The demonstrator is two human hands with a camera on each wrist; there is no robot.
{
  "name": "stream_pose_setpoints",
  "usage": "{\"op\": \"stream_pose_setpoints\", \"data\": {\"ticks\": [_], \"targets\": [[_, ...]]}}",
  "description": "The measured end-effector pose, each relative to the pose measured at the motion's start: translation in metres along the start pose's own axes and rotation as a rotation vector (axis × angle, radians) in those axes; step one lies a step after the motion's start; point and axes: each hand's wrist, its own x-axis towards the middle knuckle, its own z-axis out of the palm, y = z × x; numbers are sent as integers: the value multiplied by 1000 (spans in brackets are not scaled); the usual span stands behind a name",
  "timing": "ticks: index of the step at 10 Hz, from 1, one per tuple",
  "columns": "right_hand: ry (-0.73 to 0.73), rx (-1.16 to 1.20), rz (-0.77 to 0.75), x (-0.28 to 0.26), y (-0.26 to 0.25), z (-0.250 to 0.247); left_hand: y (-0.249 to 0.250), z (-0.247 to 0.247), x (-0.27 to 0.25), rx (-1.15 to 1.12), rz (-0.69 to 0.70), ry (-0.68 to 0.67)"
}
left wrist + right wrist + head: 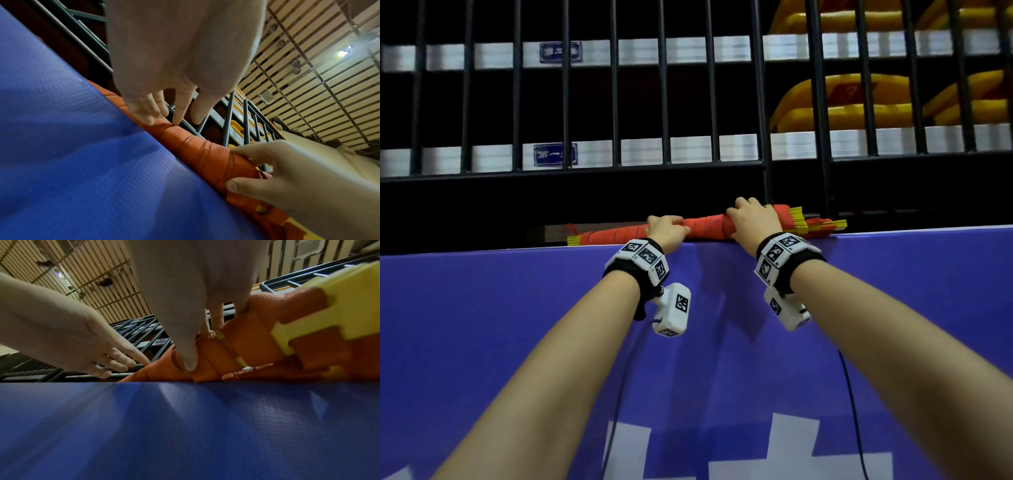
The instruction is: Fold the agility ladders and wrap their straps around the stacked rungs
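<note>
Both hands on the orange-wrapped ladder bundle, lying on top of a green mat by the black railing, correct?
Not quite: the mat is blue, not green, as the head view shows. Otherwise yes: left hand and right hand are on the orange-wrapped ladder bundle by the black railing.

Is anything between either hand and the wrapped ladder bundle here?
Nothing visible. The right hand already grips the bundle near its yellow rung ends, thumb and fingers curled round the orange strap. The left hand rests its fingertips on the wrap further left. The bundle lies on the blue mat.
</note>
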Motion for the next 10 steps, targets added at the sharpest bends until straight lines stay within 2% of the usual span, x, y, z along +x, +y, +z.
{"op": "stream_pose_setpoints", "data": {"ticks": [3, 6, 9, 10], "targets": [[-30, 44, 15, 3, 5, 2, -6, 4, 0, 186, 109, -66], [-209, 87, 9, 1, 6, -10, 6, 3, -18, 331, 187, -65], [-26, 170, -12, -15, -1, -35, 28, -3, -43, 277, 308, -11], [-75, 269, 4, -24, -3, -38, 27, -4, -49, 285, 325, 4]]}}
